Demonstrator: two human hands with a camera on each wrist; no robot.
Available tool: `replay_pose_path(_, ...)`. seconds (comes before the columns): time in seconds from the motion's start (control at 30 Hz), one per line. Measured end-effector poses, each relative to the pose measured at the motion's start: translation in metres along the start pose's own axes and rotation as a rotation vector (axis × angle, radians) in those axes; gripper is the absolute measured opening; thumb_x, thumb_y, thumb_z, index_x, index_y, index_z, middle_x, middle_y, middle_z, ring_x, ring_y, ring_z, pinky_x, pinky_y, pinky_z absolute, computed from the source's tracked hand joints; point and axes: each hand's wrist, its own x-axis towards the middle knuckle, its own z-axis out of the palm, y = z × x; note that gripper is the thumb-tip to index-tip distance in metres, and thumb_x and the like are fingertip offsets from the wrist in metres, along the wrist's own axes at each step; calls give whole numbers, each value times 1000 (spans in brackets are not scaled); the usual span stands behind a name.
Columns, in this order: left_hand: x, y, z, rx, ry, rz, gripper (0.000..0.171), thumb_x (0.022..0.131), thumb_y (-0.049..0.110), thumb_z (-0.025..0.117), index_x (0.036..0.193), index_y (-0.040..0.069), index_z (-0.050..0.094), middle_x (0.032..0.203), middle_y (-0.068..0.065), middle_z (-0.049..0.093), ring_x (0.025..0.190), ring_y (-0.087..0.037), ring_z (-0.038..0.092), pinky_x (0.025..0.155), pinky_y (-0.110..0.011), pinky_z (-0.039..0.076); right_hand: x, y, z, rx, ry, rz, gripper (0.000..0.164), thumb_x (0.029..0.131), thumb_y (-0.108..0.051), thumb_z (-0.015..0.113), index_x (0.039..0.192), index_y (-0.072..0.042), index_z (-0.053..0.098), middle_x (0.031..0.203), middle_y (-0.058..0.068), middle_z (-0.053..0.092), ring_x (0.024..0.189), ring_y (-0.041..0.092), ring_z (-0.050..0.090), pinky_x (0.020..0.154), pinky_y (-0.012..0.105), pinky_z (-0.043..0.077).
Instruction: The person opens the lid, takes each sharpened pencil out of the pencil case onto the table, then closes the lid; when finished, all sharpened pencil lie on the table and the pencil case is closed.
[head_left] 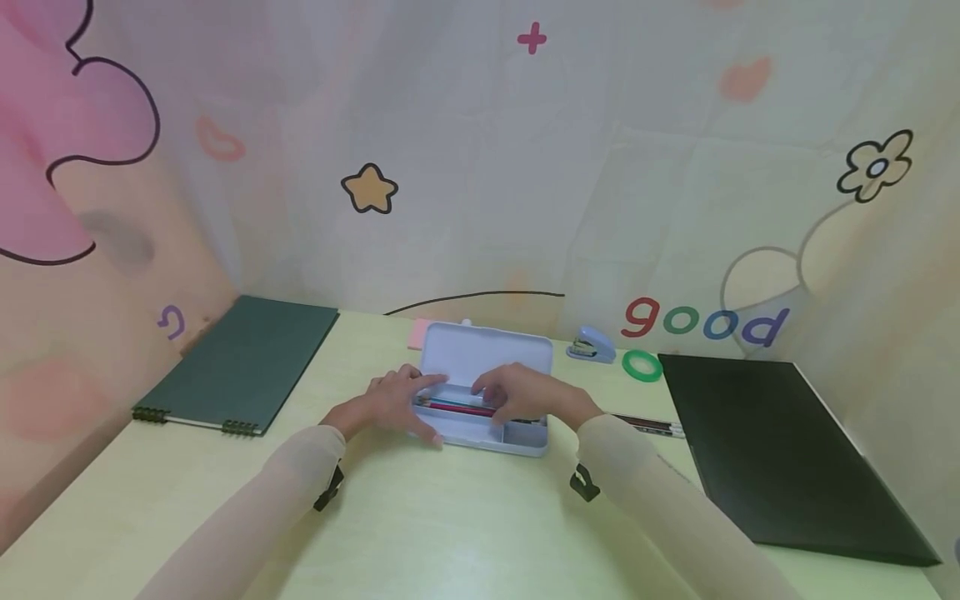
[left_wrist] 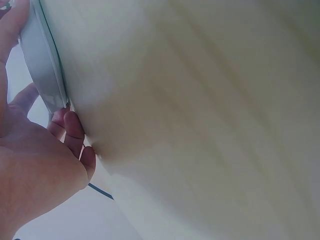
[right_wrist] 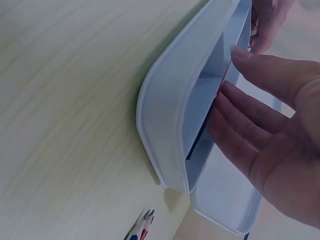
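Observation:
A pale blue pencil case (head_left: 457, 429) lies on the table with its lid (head_left: 487, 348) raised at the back. Inside are a red pencil (head_left: 461, 408) and a blue pencil (head_left: 450, 401), lying lengthwise. My left hand (head_left: 393, 400) holds the case's left end, thumb at the front wall. Seen from the left wrist, curled fingertips (left_wrist: 74, 127) sit at the case's lower edge. Over the case, my right hand (head_left: 521, 392) reaches in, with fingertips (right_wrist: 225, 95) at the pencils. Its thumb stands apart from the fingers. A dark thin stick (right_wrist: 200, 135) extends past those fingertips.
A dark green spiral notebook (head_left: 240, 358) lies left, a black folder (head_left: 787, 450) right. Behind are a pink pad (head_left: 417, 335), a blue stapler (head_left: 591, 344) and a green tape roll (head_left: 642, 365). More pencils (head_left: 648, 425) lie beside the right forearm. A printed curtain backs the table.

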Motion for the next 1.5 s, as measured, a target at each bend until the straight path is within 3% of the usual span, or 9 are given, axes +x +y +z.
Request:
replay_pose_path(0.3,-1,0,-1,-4,5,17,99,69,56,85,153,33,40,138,-13,43,124,-32,42,106,-56,34,12,-3,8,-98,-6,-23,40,86,-7,77,125,-13,68,102,-1,72,92,15,63,95,37,53)
replay_pose_path(0.8,-1,-1,0,12,6,16,100,68,57,85,153,33,39,140,-14,43,124,-33,43,106,-57,34,17,-9,10,-178,-20,-22,37,86,-10,78,121,-16,69,92,-4,68,87,15,58,94,36,50)
replay_pose_path(1.5,-1,-1,0,0,6,18,98,69,57,85,153,33,39,141,-13,43,126,-33,41,106,-56,34,17,-11,7,-150,-56,-13,38,87,-9,77,122,-20,69,91,-5,68,86,15,59,90,34,52)
